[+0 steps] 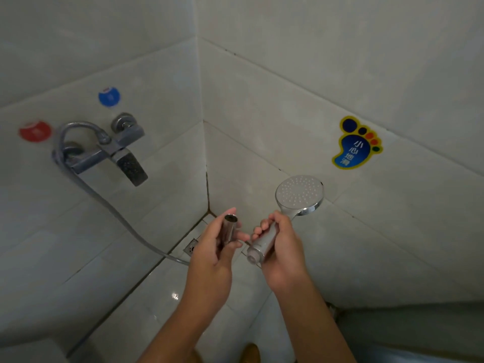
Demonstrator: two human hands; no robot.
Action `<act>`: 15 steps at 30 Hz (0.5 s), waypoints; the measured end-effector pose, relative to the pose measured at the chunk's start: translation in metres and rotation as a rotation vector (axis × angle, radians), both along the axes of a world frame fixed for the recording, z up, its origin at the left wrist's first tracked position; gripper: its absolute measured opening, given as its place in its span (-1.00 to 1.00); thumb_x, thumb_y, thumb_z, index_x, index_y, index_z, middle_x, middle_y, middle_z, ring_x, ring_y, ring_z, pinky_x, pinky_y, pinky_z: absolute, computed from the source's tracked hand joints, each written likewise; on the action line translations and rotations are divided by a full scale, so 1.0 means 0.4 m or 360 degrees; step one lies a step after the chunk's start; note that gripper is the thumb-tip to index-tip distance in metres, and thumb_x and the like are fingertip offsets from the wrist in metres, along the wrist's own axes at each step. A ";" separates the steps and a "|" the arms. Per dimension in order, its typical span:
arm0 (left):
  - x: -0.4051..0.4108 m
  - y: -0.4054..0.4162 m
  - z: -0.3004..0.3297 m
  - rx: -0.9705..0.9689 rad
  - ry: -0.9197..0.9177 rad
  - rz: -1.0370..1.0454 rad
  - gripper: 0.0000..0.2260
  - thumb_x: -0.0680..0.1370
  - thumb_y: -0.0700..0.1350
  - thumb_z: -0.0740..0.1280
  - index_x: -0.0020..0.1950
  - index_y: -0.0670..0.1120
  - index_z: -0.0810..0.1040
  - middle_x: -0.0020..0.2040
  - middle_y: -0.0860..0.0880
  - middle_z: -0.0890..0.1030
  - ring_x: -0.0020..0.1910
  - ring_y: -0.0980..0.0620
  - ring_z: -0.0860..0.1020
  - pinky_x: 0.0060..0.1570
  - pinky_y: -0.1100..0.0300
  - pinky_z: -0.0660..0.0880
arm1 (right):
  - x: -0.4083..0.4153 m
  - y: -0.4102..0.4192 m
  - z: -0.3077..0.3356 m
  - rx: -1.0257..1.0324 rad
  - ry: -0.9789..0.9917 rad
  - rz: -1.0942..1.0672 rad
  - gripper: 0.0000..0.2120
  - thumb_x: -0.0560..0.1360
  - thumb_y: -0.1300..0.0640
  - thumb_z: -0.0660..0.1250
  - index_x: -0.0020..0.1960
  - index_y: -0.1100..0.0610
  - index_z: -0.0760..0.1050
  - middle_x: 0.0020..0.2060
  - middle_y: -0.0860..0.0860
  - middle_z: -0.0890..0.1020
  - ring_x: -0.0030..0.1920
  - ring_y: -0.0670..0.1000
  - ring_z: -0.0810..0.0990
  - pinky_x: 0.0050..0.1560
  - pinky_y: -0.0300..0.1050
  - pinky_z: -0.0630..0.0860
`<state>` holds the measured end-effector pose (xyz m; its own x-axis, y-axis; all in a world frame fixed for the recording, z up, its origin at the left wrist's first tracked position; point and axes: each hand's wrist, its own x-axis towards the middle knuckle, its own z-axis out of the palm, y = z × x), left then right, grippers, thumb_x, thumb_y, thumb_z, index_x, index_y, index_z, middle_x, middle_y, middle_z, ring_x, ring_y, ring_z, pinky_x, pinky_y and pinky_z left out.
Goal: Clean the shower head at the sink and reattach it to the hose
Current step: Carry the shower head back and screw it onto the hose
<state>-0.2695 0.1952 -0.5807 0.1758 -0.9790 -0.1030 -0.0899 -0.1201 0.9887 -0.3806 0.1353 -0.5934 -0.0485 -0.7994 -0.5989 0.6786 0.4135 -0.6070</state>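
The chrome shower head [300,195] has a round spray face turned up and to the left, and its handle runs down into my right hand [281,247], which grips it. The threaded handle end [254,257] sticks out below my fingers. My left hand [212,247] holds the hose's metal end nut [230,227] upright, its open mouth facing up. The nut and the handle end are a short gap apart, not joined. The silver hose [104,200] loops from the wall mixer down to my left hand.
A chrome mixer tap [110,150] with a spout is on the left wall, below a blue sticker [109,96] and a red one [34,131]. A floor drain [191,247] sits in the tiled corner. A foot-shaped sticker [356,144] is on the right wall.
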 end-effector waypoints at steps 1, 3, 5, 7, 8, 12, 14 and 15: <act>-0.002 0.000 0.002 -0.0045 -0.0038 -0.0007 -0.54 0.57 -0.40 0.20 0.33 0.06 0.45 0.06 0.06 0.64 0.09 0.15 0.61 0.18 0.23 0.52 | -0.001 0.000 0.005 -0.0005 0.0008 0.0002 -0.83 0.61 0.15 0.22 -0.16 0.14 0.35 -0.46 0.02 0.43 -0.48 -0.03 0.45 -0.42 -0.16 0.46; -0.004 0.004 0.009 -0.0136 -0.0114 -0.0033 -0.56 0.59 -0.39 0.18 0.32 0.06 0.47 0.06 0.08 0.64 0.13 0.13 0.61 0.16 0.14 0.54 | -0.004 0.001 0.012 -0.0013 -0.0007 -0.0003 -0.83 0.61 0.15 0.22 -0.15 0.14 0.35 -0.46 0.02 0.44 -0.48 -0.03 0.46 -0.42 -0.16 0.46; -0.004 0.009 0.018 -0.0234 -0.0157 -0.0063 -0.62 0.62 -0.33 0.17 0.29 0.07 0.48 0.10 0.12 0.63 0.13 0.11 0.61 0.12 0.11 0.55 | -0.006 0.003 0.017 -0.0017 -0.0034 -0.0011 -0.85 0.61 0.16 0.22 -0.13 0.15 0.36 -0.46 0.03 0.44 -0.48 -0.02 0.46 -0.43 -0.17 0.47; -0.003 0.012 0.024 -0.0309 -0.0185 -0.0087 -0.65 0.63 -0.24 0.17 0.26 0.17 0.47 0.15 0.16 0.61 0.08 0.08 0.64 0.08 0.04 0.57 | -0.008 0.006 0.021 -0.0022 -0.0029 -0.0008 -0.86 0.61 0.16 0.22 -0.12 0.16 0.37 -0.46 0.03 0.45 -0.48 -0.02 0.47 -0.42 -0.17 0.48; -0.002 0.012 0.024 -0.0323 -0.0200 -0.0079 -0.64 0.63 -0.18 0.16 0.25 0.26 0.45 0.15 0.17 0.61 0.01 0.05 0.66 0.01 -0.03 0.60 | -0.008 0.007 0.024 -0.0024 -0.0026 -0.0004 -0.86 0.61 0.16 0.22 -0.12 0.15 0.37 -0.46 0.03 0.45 -0.47 -0.03 0.47 -0.42 -0.17 0.48; 0.009 0.013 0.008 -0.0292 -0.0184 -0.0042 -0.57 0.63 -0.08 0.14 0.36 0.41 0.30 -0.03 0.06 0.65 -0.32 0.00 0.57 -0.26 -0.05 0.58 | -0.008 0.009 0.031 -0.0053 -0.0037 -0.0010 -0.85 0.61 0.15 0.22 -0.13 0.14 0.37 -0.46 0.02 0.45 -0.48 -0.03 0.46 -0.43 -0.17 0.48; 0.008 0.014 0.002 -0.0282 -0.0160 -0.0028 -0.55 0.64 -0.11 0.14 0.45 0.31 0.24 -0.12 -0.01 0.65 -0.38 -0.03 0.47 -0.32 0.13 0.50 | -0.008 0.012 0.036 -0.0073 -0.0043 -0.0008 -0.85 0.61 0.14 0.22 -0.13 0.14 0.37 -0.45 0.02 0.44 -0.47 -0.03 0.46 -0.41 -0.17 0.47; 0.005 0.015 0.000 -0.0259 -0.0123 -0.0011 -0.58 0.65 -0.11 0.14 0.46 0.24 0.24 -0.15 -0.03 0.65 -0.39 0.00 0.44 -0.32 0.19 0.46 | -0.008 0.014 0.038 -0.0083 -0.0049 -0.0007 -0.85 0.61 0.14 0.22 -0.13 0.15 0.37 -0.45 0.02 0.44 -0.47 -0.03 0.45 -0.41 -0.17 0.47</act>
